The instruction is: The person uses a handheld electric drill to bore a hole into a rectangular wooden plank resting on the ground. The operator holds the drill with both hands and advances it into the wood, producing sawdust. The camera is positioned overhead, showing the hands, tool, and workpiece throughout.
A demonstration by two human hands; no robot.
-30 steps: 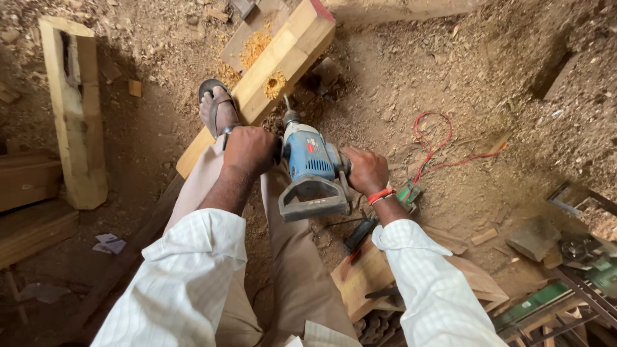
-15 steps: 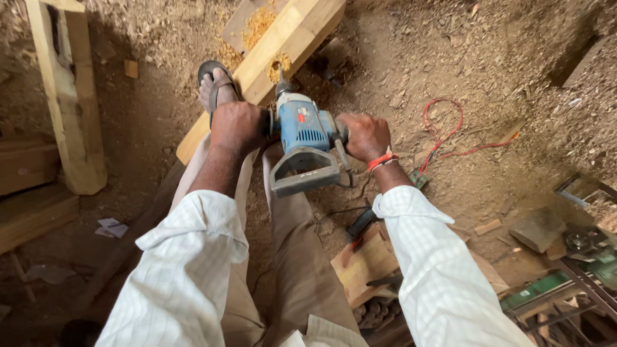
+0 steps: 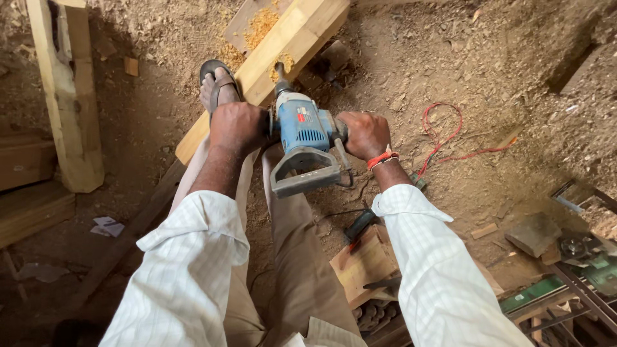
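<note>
I hold a blue and grey power drill [image 3: 303, 140] by its two side handles. My left hand [image 3: 236, 126] grips the left handle and my right hand [image 3: 364, 133], with a red band at the wrist, grips the right one. The drill bit points down into a pale wooden beam [image 3: 283, 51] that lies slanted on the dirt floor. Yellow sawdust lies around the bit and on the beam. My sandalled foot [image 3: 216, 83] presses on the beam just left of the drill.
A second timber post [image 3: 64, 96] lies at the left, with planks [image 3: 26, 167] beside it. A red cable [image 3: 450, 138] loops on the ground at the right. Wood offcuts [image 3: 363, 266] and metal tools [image 3: 578, 257] lie at the lower right.
The view has shifted slightly; the drill and both hands sit a little higher in the picture. Both hands keep their hold and the bit stays at the beam.
</note>
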